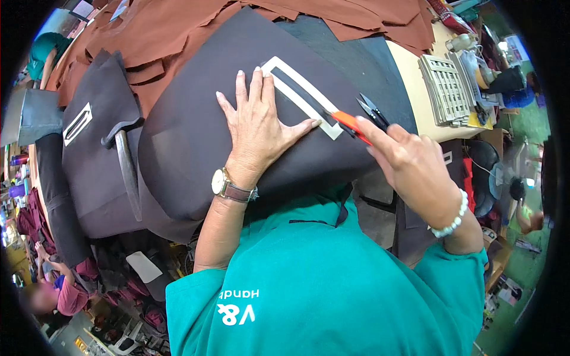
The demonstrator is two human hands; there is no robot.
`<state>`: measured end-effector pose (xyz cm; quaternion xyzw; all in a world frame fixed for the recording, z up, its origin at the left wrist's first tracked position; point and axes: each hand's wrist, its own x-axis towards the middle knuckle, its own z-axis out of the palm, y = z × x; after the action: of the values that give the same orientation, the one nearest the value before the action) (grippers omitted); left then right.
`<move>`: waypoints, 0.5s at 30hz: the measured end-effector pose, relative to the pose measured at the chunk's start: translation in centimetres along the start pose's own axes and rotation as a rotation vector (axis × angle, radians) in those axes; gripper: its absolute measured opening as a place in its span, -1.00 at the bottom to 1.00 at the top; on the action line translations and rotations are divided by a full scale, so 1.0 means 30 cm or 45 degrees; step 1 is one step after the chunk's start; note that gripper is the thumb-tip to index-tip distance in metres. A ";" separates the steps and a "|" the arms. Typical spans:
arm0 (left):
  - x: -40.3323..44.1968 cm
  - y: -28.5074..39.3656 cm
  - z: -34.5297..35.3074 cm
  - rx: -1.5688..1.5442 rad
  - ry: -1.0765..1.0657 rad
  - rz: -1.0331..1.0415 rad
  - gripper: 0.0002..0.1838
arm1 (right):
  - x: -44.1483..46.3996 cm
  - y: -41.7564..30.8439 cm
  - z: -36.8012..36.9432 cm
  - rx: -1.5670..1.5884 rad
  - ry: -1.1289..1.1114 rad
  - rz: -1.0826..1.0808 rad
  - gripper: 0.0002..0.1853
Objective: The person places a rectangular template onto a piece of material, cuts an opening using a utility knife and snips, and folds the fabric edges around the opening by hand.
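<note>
The teal shirt fills the lower centre while I watch the left hand spread across the dark sheet, the right hand pinching an orange tool against the upper-centre white frame.

A busy craft workshop for leather-like sheet goods, shown by a large dark sheet spread over a work surface, with overlapping reddish-brown cut pieces heaped beyond it. A hammer lies to the left of the large dark sheet, pointed snips lie near its right edge, and stacked pale slotted panels sit farther right. Off to its left are a person in green and another in pink.
</note>
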<state>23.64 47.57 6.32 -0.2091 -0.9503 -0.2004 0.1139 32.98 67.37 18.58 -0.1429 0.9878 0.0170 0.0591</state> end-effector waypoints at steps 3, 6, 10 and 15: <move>0.003 0.004 -0.015 -0.012 -0.021 -0.005 0.12 | -0.028 0.015 0.002 0.053 -0.012 0.022 -0.50; 0.004 0.007 -0.007 -0.009 -0.022 0.009 0.11 | -0.047 0.042 0.023 0.149 0.067 -0.004 -0.53; 0.007 0.002 -0.023 -0.135 -0.037 -0.039 0.11 | 0.012 0.156 0.063 0.801 0.214 0.069 -0.66; 0.014 -0.050 -0.112 -0.250 0.077 -0.169 0.02 | 0.162 0.330 0.242 0.853 0.681 0.404 -0.76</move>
<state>23.05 45.03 8.95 -0.1497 -0.9340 -0.3058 0.1080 26.35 75.88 10.96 0.0378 0.9291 -0.3321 -0.1586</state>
